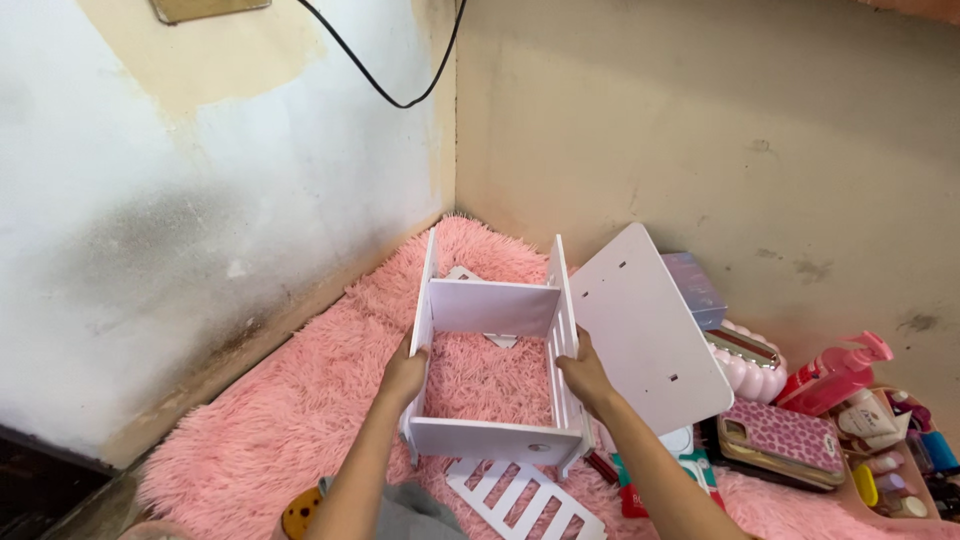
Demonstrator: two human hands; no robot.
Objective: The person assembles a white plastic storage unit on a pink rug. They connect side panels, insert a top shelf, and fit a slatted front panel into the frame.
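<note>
A pink shaggy rug (300,400) carries a white rack (495,400), with a slatted panel (525,500) before it and a phone (780,440) to its right.

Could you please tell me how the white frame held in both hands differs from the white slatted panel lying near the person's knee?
The white frame is an assembled, open box of joined panels; the slatted panel is one loose, flat piece. The frame is gripped by the left hand and right hand; the panel lies untouched on the pink rug. Both are white.
</note>
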